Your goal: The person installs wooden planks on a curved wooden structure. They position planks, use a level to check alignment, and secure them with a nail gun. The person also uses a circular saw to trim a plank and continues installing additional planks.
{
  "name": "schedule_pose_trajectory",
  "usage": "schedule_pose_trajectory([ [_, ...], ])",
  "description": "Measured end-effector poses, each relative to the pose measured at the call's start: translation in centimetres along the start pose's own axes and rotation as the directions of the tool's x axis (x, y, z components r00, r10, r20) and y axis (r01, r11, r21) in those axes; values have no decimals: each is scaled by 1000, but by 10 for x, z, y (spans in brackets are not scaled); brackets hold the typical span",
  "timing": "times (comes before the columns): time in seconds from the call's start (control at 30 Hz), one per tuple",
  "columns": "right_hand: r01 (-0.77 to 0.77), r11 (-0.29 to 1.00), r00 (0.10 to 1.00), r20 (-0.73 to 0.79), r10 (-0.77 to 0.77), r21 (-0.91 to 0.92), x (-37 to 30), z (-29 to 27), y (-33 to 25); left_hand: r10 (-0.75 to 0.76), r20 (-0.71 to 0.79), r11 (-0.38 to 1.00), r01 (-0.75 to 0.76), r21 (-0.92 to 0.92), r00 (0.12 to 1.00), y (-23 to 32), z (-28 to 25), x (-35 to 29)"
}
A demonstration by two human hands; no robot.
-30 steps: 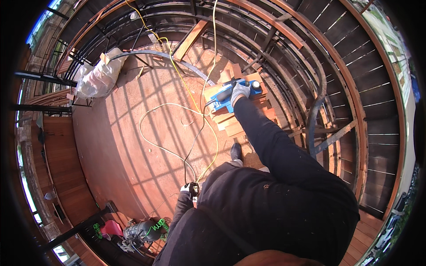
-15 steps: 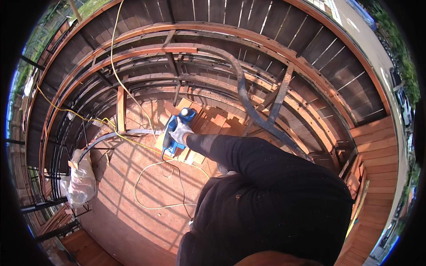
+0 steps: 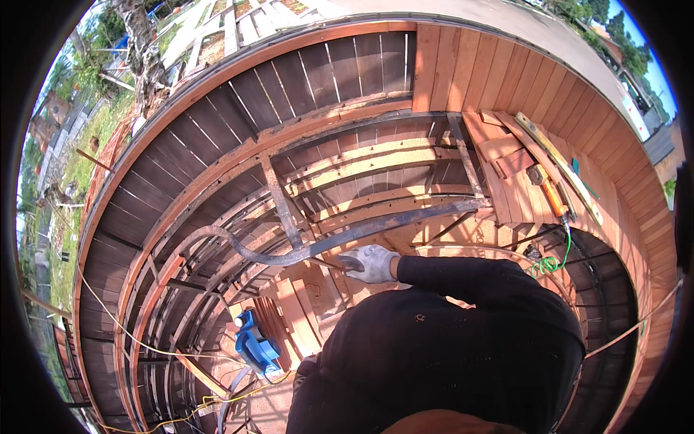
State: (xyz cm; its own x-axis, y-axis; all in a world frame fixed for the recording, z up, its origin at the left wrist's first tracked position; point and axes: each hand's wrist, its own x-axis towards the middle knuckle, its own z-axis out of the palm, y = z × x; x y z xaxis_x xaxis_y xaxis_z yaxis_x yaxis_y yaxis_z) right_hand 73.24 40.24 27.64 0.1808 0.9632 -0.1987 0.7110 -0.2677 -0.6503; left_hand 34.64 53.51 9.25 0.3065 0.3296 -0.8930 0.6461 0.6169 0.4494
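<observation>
My right hand (image 3: 374,263), in a white glove with grey on the fingers, reaches left across my front. Its fingers are curled; a thin brown edge shows at their tips, but I cannot make out what they grip. Just beyond it runs a dark, curved flat metal bar (image 3: 361,234) with a hooked left end. Lower left, a blue power tool (image 3: 254,347) with a white knob, apparently a handheld planer, rests by reddish wooden boards (image 3: 295,316), with no hand on it. My left hand is out of sight.
Curved tiers of wood and metal framing surround me. On the plank-covered bench (image 3: 522,195) at right lie loose boards and an orange-handled tool (image 3: 554,197) with a coiled green hose (image 3: 553,263). A yellow cord (image 3: 249,394) trails at lower left.
My right hand has let go of the blue power tool and moved near the metal bar. The view has swung right, bringing the plank bench and orange tool into sight.
</observation>
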Motion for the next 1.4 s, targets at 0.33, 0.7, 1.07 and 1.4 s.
schedule_pose_trajectory([
  [0.33,-258,921,753,-537,380,291,-166,-65,144,756,385,383,-834,397,530,263,291,-37],
  [0.7,-230,927,464,-804,372,296,-270,-161,265,503,435,-40,-483,875,747,309,461,-13],
  [1.07,-276,837,337,-768,545,473,-279,-185,287,493,647,-92,-705,703,581,302,449,31],
  [1.4,-895,411,72,-853,517,173,-349,-252,365,317,582,-129,-574,809,749,318,452,28],
])
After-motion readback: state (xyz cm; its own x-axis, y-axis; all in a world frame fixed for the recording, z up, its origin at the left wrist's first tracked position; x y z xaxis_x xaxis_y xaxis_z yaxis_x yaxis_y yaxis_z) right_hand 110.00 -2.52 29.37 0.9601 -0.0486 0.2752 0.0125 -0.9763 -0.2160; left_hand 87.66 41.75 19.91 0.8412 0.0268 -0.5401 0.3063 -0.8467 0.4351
